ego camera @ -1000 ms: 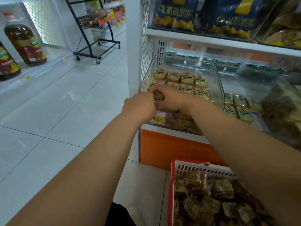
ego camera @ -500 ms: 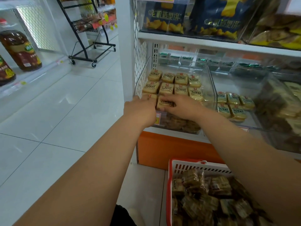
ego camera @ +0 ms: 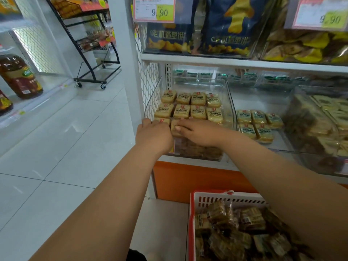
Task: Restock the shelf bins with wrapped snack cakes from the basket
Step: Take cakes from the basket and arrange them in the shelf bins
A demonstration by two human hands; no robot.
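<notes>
Both grips rest with flat, released fingers on snack cakes (ego camera: pixel 176 127) in the clear bin (ego camera: pixel 230 102): left hand (ego camera: pixel 153 135), right hand (ego camera: pixel 201 131). Fingertips partly hidden. Below them, the basket (ego camera: pixel 192 223) is cut off.

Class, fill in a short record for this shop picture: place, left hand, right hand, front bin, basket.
place: shop aisle, white shelf unit with clear bins
left hand: at front left of the bin, fingers hidden
right hand: fingers flat on a wrapped snack cake
front bin: rows of yellow wrapped cakes, front row part filled
basket: red and white, on the floor, holds more wrapped cakes
</notes>
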